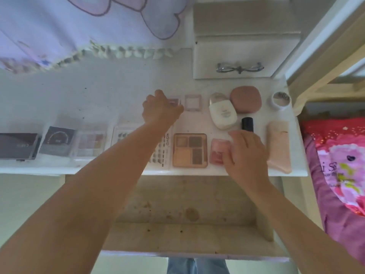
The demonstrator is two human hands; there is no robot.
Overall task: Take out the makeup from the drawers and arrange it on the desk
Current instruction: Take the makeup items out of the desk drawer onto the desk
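Makeup lies in rows on the white desk (79,99). My left hand (161,110) reaches to the back row and curls over a small clear square case (174,100), mostly hiding it. A matching square case (193,102) sits just to its right. Near the front edge, my right hand (246,153) pinches the right side of a pink blush compact (218,151). A black tube (247,124) stands just beyond its fingers. To the left of the blush lies a four-pan eyeshadow palette (190,150). Under the desk edge, the drawer (187,254) is pulled open.
A white bottle (223,111), rosy-brown compact (245,98), small white jar (280,99) and peach tube (278,147) fill the desk's right end. A nail sticker sheet (160,153), pastel palette (90,144) and dark cases (17,146) lie left. Glasses (240,67) rest on a white box.
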